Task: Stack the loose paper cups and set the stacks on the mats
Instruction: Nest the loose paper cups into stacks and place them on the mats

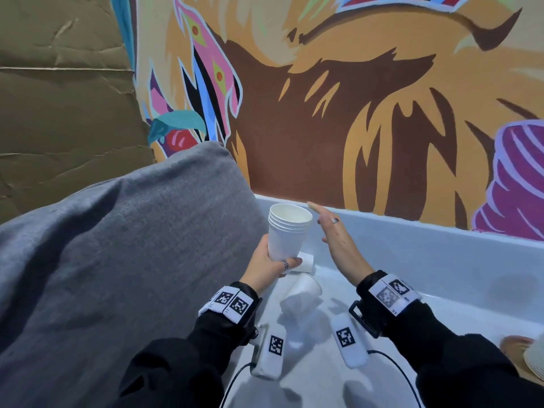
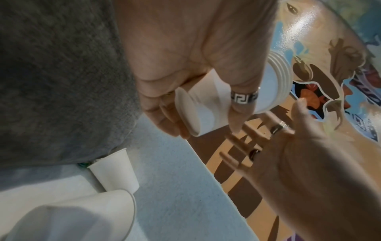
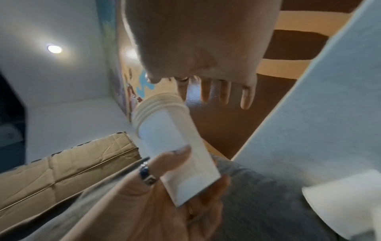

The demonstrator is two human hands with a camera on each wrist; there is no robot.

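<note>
My left hand (image 1: 272, 265) grips a stack of several white paper cups (image 1: 287, 231) near its base, held upright above the white table (image 1: 441, 260). The same cup stack (image 2: 208, 104) shows in the left wrist view, and the stack (image 3: 175, 143) again in the right wrist view. My right hand (image 1: 332, 231) hovers just right of the stack, fingers straight, holding nothing. Below the hands lie loose white cups: one on its side (image 1: 306, 262) and a larger one (image 1: 303, 294) nearer me. A woven mat (image 1: 527, 354) shows at the right edge.
A grey cushion (image 1: 117, 245) fills the left side beside the table. A painted mural wall (image 1: 323, 113) rises behind the table's back edge. Brown cardboard (image 1: 59, 83) stands at far left. One loose cup (image 2: 115, 172) lies against the cushion's edge.
</note>
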